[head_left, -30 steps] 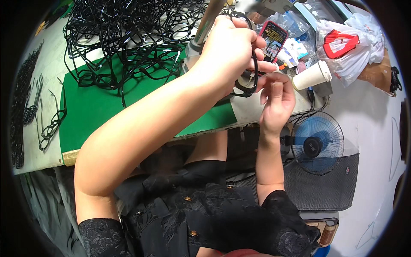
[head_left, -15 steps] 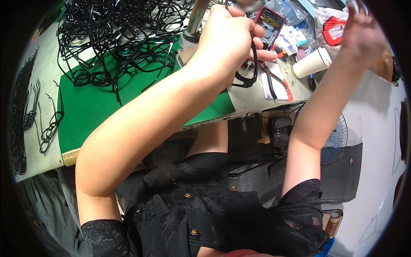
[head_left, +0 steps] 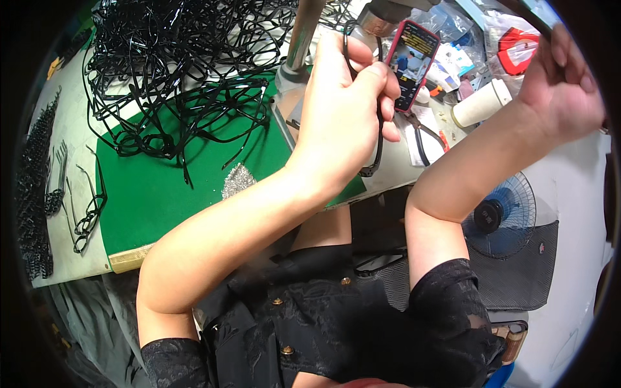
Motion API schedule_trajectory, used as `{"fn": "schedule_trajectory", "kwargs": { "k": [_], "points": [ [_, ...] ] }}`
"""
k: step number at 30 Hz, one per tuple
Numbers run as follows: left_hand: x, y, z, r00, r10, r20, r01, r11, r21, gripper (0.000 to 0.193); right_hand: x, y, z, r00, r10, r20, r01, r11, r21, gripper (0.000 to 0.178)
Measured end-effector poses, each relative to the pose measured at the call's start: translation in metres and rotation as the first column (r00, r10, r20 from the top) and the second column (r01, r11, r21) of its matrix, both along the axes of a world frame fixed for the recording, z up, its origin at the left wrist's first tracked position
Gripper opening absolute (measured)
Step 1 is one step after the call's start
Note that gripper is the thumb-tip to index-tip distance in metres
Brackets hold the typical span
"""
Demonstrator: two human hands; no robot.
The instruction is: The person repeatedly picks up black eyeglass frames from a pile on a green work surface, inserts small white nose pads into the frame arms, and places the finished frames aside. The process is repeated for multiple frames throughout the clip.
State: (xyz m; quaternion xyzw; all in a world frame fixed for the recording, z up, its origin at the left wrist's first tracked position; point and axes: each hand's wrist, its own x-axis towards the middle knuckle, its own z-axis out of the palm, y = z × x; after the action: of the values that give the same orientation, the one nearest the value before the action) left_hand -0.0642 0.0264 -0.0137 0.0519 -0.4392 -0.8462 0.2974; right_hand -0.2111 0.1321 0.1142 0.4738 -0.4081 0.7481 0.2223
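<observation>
My left hand [head_left: 346, 107] pinches a black eyeglass frame [head_left: 370, 171] just under the metal head [head_left: 378, 19] of a bench press. Part of the frame shows above the fingers and part hangs below them; the rest is hidden by the hand. At the upper right, my right hand [head_left: 561, 94] has its fingers curled around a dark lever [head_left: 533, 14], which runs in from the top edge. The press's metal column [head_left: 305, 35] stands left of my left hand. Behind the fingers, a phone with a red case [head_left: 411, 64] shows a lit screen.
A tangled heap of black eyeglass frames [head_left: 174, 71] covers the back left. Small silver pieces [head_left: 238, 181] lie piled on the green mat [head_left: 136, 213]. Pliers [head_left: 420, 139], a white cup [head_left: 482, 103] and plastic bags sit at right. A fan [head_left: 501, 213] stands below the table.
My right hand has moved down and right, and its raised fingers are now curled around the lever. My left hand appears slightly lower, still holding the frame. The view has shifted, uncovering the silver pile.
</observation>
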Motion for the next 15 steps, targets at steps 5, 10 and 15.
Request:
{"fn": "schedule_trajectory", "kwargs": {
  "k": [5, 10, 15],
  "points": [
    [0.002, -0.003, -0.005, 0.997, -0.046, -0.059, 0.040, 0.995, -0.094, 0.015, 0.014, 0.000, -0.039, 0.989, -0.021, -0.145, -0.002, 0.988, -0.152, 0.056],
    [0.003, -0.010, 0.000, 0.999, -0.042, -0.034, 0.039, 0.995, -0.096, 0.015, 0.010, -0.007, -0.037, 0.991, 0.049, -0.122, -0.066, 0.988, -0.138, 0.053],
    [0.010, -0.021, 0.024, 0.988, 0.065, 0.137, -0.058, 0.997, -0.059, 0.019, 0.013, 0.007, 0.005, 0.917, 0.348, -0.195, -0.320, 0.934, 0.161, 0.032]
  ]
}}
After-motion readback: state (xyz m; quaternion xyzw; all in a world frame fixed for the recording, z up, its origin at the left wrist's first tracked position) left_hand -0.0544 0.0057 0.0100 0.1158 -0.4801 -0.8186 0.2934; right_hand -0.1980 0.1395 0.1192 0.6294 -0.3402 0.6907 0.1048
